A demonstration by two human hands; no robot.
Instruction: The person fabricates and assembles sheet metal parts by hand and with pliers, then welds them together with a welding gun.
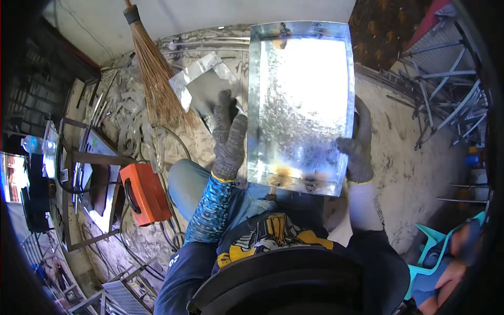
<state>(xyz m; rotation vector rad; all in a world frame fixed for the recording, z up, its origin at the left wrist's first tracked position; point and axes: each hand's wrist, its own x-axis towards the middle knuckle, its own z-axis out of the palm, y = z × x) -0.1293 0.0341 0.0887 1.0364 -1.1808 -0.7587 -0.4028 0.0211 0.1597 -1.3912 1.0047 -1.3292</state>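
Note:
A shallow rectangular sheet-metal tray (299, 121) is in front of me, with raised walls and brownish scorch marks near its ends. My right hand (360, 147), in a dark grey knitted glove, grips its right wall, thumb over the rim and fingers outside. Left of the tray, my left hand (229, 142), gloved alike, has its fingers stretched out and apart over the near edge of a smaller piece of sheet metal (207, 86) with bright folded edges. Whether the fingers press on that piece I cannot tell. The thumb side is close to the tray's left wall.
A straw broom (152, 73) leans at the far left beside crumpled clear plastic (134, 123). An orange machine with a handle (146, 194) stands left of my knee, among cables and metal frames. Folded metal frames (451, 84) are at the right. A person (441, 278) sits on a turquoise chair (428, 252).

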